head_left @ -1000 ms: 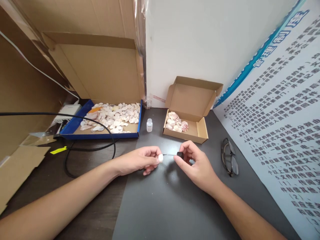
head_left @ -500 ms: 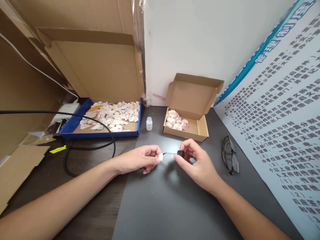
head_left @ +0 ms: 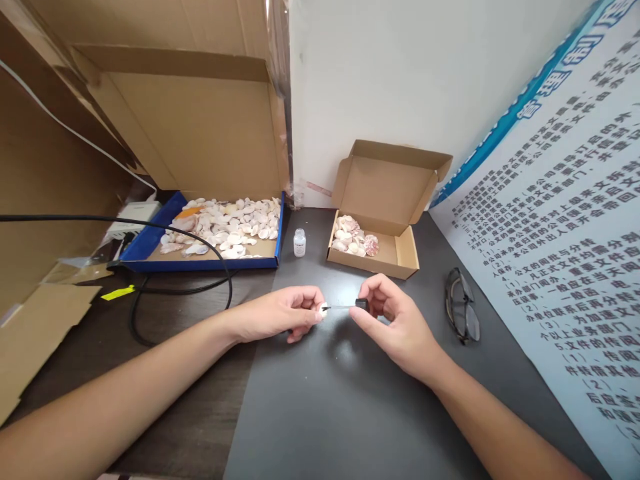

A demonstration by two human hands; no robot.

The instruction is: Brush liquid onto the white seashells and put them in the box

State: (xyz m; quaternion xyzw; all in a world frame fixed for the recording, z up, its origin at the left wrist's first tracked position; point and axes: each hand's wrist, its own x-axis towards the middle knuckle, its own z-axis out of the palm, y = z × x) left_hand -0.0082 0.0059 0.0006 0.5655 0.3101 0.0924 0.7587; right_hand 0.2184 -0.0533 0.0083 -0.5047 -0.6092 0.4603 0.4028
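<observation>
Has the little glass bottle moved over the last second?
No. The glass bottle keeps its place just right of the blue box; both shift up the picture together with the view.

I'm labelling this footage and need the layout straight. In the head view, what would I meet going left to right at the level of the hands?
Yellow tag → left hand → shell → rod → black cap → right hand → glasses → poster.
</observation>
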